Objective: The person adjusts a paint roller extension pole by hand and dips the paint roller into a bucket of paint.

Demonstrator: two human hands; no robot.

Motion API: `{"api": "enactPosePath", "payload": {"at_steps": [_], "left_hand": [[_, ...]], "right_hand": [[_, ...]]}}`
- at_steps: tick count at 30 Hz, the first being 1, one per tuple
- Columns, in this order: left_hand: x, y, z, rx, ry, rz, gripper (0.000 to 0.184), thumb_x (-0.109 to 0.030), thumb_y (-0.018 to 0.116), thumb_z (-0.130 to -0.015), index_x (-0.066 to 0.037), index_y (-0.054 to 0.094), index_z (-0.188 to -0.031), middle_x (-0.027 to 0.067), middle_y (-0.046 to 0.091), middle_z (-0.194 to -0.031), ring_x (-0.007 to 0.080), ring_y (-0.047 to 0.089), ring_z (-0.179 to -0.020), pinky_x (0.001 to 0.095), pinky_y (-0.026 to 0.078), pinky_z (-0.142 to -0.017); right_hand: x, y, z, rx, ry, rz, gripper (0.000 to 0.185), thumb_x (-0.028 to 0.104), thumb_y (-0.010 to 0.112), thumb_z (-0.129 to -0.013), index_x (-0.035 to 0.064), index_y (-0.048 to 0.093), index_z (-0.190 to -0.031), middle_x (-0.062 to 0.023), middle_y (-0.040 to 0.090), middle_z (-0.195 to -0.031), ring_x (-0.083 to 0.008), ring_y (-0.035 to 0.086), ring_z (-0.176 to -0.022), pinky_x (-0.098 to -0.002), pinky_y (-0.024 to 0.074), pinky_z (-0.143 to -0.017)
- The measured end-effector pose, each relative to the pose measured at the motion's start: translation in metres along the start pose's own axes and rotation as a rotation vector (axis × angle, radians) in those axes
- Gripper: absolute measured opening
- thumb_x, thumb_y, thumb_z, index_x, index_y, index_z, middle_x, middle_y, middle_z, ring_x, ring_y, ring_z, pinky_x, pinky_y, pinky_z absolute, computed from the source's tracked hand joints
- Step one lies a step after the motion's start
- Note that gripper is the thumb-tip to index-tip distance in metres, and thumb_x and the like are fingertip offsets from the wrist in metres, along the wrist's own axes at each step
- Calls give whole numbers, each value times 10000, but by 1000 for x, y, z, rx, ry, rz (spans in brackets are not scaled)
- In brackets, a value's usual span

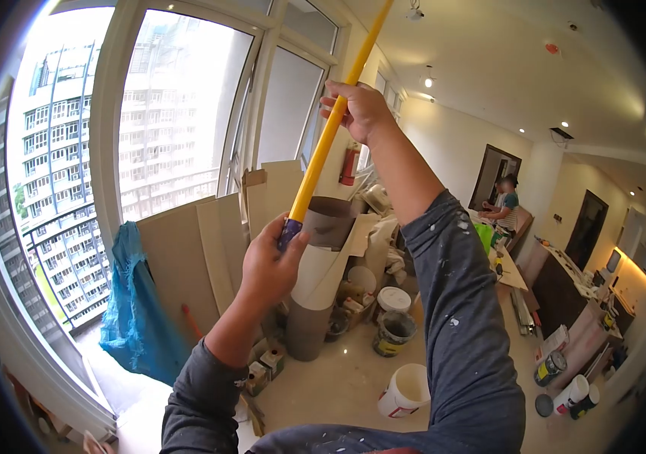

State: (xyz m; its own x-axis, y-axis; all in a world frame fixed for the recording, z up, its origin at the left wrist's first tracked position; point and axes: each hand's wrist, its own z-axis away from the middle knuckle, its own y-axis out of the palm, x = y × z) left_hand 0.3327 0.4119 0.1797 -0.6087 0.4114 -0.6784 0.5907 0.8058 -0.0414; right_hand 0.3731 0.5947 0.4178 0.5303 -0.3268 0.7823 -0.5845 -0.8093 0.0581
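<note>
A long yellow pole [326,140] slants from the middle of the view up past the top edge, so its far end is out of sight. My left hand [270,261] is closed around its dark purple lower end. Higher up, my right hand [361,110] grips the yellow shaft, its fingers curled around it. Both arms are raised in dark sleeves with pale specks. Behind the pole's lower end stands a large upright roll [311,287].
A blue sack [137,310] hangs left beside leaning boards [175,257] and the tall window. Buckets [404,390] and a lidded tub [394,300] stand on the floor. A person [504,208] is at a cluttered table farther back. A fire extinguisher [349,166] hangs behind.
</note>
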Motion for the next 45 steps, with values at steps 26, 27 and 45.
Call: {"api": "enactPosePath", "payload": {"at_steps": [26,27,45], "left_hand": [[-20,-157,206,-37,-8,97,445,-123,661,-889,47,546,-1284,0,565,-808,75,511,-708,228,446,-687],[-27,-166,213,-20,-26,110,444,-121,657,-891,49,544,-1286,1,566,-817,75,512,-714,227,447,-690],[-55,-147,189,84,-114,183,473,-147,670,-908,44,525,-1316,20,579,-822,83,543,-727,238,457,-698]], "right_hand": [[30,151,217,274,-82,285,830,219,793,-842,-52,248,-1407,-129,500,-1126,-235,606,-991,-344,540,-854],[32,158,224,292,-95,266,866,210,789,-847,-59,212,-1436,-138,500,-1138,-247,618,-993,-350,548,-857],[56,129,210,213,-29,251,610,171,727,-896,-19,355,-1341,-119,558,-1076,-229,654,-994,-372,597,-793]]}}
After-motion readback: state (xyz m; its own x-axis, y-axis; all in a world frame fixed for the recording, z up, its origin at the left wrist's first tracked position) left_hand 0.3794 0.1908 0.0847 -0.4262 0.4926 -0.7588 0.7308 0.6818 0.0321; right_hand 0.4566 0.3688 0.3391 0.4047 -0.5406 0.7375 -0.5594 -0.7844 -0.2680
